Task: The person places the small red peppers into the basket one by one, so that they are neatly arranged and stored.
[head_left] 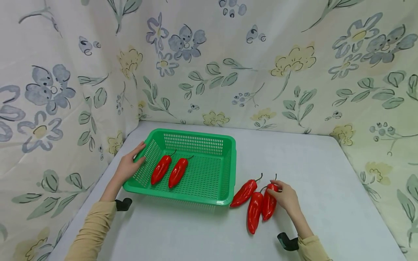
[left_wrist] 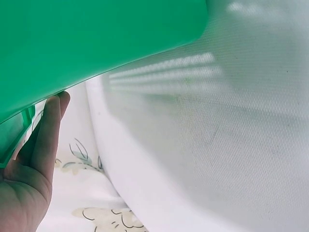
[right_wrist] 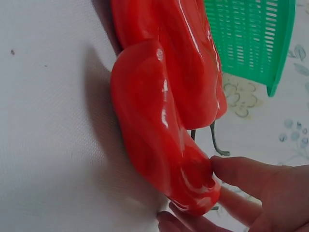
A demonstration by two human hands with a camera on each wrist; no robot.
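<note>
My left hand (head_left: 128, 166) grips the left rim of a green plastic basket (head_left: 230, 166), also seen from outside in the left wrist view. Inside that basket two red chili peppers lie side by side, a left one (head_left: 161, 169) and a right one (head_left: 178, 173). Right of the basket, three more red peppers lie close together on the table. My right hand (head_left: 286, 195) pinches the rightmost pepper (head_left: 269, 207) by its stem end, thumb on one side and fingers on the other. Next to it are the middle pepper (head_left: 254, 213) and the upper-left pepper (head_left: 244, 193), near the basket's corner.
A white table (head_left: 183, 232) carries everything. Floral cloth (head_left: 209, 65) hangs behind it and along the sides. Dark wrist mounts show at the left cuff (head_left: 124, 204) and the right cuff (head_left: 288, 242).
</note>
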